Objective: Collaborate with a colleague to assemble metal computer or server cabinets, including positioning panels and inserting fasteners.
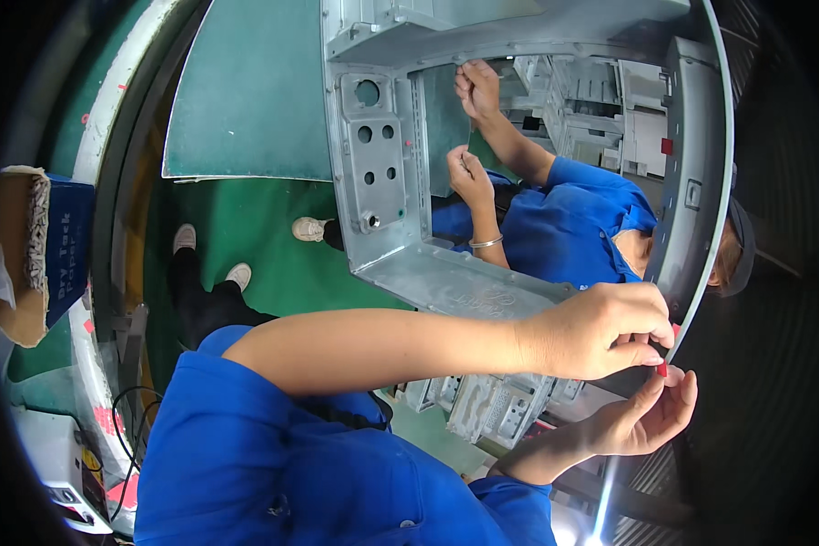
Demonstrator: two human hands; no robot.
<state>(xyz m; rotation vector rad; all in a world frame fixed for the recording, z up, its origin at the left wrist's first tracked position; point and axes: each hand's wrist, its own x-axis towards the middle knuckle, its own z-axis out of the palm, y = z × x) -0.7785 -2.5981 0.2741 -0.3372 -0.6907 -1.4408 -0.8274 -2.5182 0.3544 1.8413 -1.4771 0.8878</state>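
Between the thumb and fingers of my left hand [610, 332] is a small red piece of tape [662, 369]. My right hand [651, 414] meets it from below, palm turned up, thumb and fingertip closed at the tape's lower end. Both hands are at the right-hand edge of a grey metal cabinet frame [692, 182]. Another red tab [667, 146] sits higher on that frame. On the frame's left side is a metal panel [370, 146] with several round holes.
Across the frame a co-worker in a blue shirt [564, 214] has both hands raised inside the opening. A green board [246, 91] stands at the upper left. Far left are a blue cardboard box [68, 246] and a white device [50, 455] with black cables. More metal housings [500, 407] lie below my arm.
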